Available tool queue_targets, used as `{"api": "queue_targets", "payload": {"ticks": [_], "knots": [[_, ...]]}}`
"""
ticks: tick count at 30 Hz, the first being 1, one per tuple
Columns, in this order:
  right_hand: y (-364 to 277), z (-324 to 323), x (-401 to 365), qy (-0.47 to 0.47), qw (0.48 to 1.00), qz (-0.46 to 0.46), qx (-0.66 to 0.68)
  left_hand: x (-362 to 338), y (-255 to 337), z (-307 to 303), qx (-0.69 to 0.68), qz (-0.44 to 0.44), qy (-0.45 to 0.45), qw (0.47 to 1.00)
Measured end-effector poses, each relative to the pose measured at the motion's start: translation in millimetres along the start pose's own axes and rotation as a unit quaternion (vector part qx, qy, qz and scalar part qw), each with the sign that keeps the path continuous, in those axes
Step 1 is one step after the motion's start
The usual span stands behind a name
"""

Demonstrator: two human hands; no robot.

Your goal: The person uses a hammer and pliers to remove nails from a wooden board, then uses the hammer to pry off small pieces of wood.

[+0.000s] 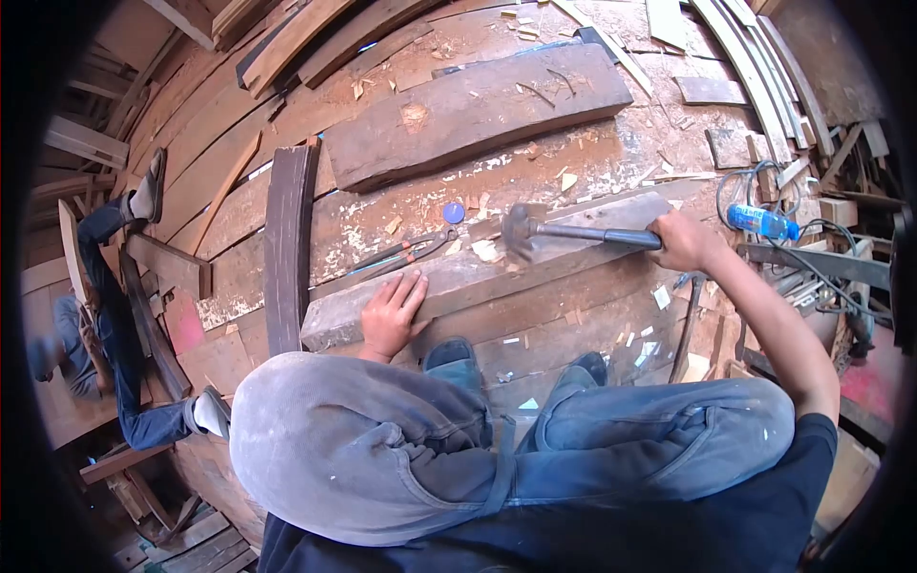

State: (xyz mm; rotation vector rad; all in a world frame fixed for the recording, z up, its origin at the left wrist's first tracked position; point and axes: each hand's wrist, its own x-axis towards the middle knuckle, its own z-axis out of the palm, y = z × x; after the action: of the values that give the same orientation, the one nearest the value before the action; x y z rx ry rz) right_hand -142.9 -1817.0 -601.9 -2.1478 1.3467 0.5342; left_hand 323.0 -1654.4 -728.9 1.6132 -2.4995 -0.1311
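My right hand (676, 241) is wrapped round the dark grip of a hammer (573, 232). The hammer's head, slightly blurred, is low over a long wooden beam (449, 289) lying in front of my feet. Wood chips (487, 250) lie by the hammer head. Farther left, my left hand (390, 310) rests on the beam with its fingers stretched out and nothing in them. Just beyond that hand lies a pair of pincers (420, 250) with orange on the handles, near a round blue lid (454, 212).
A thick dark plank (478, 115) lies beyond the beam, and a dark timber (289, 244) crosses at its left end. A water bottle (762, 222) and cables are at right. Another person (105, 334) sits at far left. Wood scraps litter the plank floor.
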Motion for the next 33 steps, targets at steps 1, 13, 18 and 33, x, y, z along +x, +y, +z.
{"api": "queue_targets", "payload": {"ticks": [1,13,18,33], "knots": [[-0.2,1.3,-2.3,0.005,1.000,-0.006,0.008,0.2,0.2,-0.1,-0.008,-0.007,-0.005,1.000],[30.8,68.1,-37.8,-0.107,0.991,0.011,-0.074,-43.4,30.3,23.7,-0.071,-0.014,0.020,0.997],[44.4,92.3,-43.6,-0.180,0.983,0.019,-0.039,-36.7,11.4,12.1,-0.150,-0.028,-0.015,0.988],[52.5,97.1,-34.4,-0.206,0.978,0.026,0.002,75.6,116.5,-317.9,-0.718,0.226,-0.151,0.641]]}}
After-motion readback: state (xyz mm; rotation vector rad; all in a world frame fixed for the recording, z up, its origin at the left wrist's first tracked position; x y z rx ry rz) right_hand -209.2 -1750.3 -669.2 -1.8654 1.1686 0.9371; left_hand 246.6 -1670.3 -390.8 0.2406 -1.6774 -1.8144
